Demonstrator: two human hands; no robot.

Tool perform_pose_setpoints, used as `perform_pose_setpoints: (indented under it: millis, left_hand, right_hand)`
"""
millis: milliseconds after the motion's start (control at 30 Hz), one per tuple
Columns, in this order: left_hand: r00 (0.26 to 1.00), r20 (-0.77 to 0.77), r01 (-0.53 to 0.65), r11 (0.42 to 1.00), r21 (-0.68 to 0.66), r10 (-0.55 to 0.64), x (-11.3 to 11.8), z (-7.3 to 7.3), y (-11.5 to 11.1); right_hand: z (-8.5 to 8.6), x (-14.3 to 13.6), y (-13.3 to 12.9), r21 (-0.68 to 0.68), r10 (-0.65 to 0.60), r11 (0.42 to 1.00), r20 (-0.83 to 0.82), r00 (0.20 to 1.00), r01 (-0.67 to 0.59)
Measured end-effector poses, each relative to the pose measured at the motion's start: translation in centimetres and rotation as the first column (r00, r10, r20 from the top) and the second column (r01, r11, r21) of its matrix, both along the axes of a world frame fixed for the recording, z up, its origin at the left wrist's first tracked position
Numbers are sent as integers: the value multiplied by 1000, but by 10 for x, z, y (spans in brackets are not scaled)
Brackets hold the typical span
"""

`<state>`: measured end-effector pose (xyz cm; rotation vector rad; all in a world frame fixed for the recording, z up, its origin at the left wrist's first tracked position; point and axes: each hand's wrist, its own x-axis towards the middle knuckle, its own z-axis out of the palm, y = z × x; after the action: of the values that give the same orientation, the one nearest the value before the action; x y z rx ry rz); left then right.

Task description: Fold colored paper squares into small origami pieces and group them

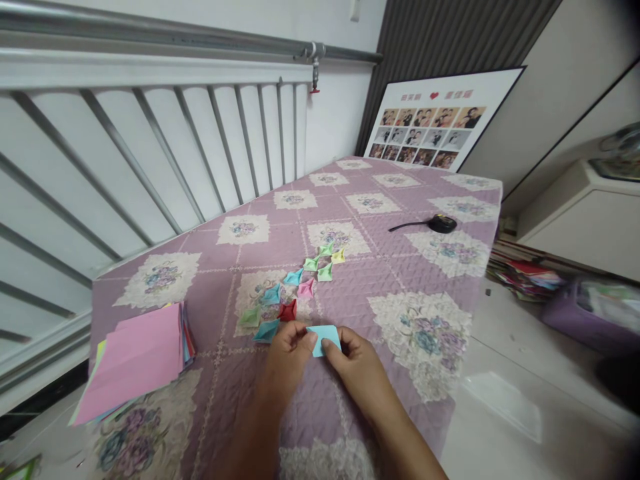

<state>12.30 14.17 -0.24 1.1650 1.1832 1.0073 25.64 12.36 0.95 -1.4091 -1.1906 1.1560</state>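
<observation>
Currently: cyan paper sheet [324, 332] between left hand [293, 347], right hand [359, 355] — fingertips [327, 345] pinching it, seemingly folding; creasing needs aligned edges.

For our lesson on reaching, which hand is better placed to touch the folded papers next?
Probably the left hand: it is nearer the folded papers, while the right hand is across the blue paper both hold.

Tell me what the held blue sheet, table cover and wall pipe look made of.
Blue sheet: likely matte paper, from its thin, clean edges. Table cover: apparently soft-finished fabric, given its quilted puckering. Wall pipe: probably metal, from its grey sheen; coating unclear.
</observation>
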Motion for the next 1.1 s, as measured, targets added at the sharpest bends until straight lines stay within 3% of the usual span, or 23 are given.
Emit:
perform_pose_setpoints:
  millis: [200,667,767,933,1100]
  left_hand:
    - [998,-56,-19,1000,17,20,-5,-11,2]
    - [1000,1,-21,1000,-6,21,-6,-15,1]
    - [1000,16,11,1000,-29,-10,-3,-11,1]
    - [986,51,164,984,-67,-161,0,-1,-1]
    - [992,32,125,988,-93,-122,-1,-3,-1]
  right_hand:
    - [0,-1,-1,12,24,1000,23,999,-25]
    - [4,-1,-2,-11,55,998,-26,998,-56]
    - [4,0,-2,-17,17,1000,-52,998,-18]
    - [4,1,-1,-26,-38,999,-95,995,36]
    - [4,1,-2,-39,-31,999,-150,988,26]
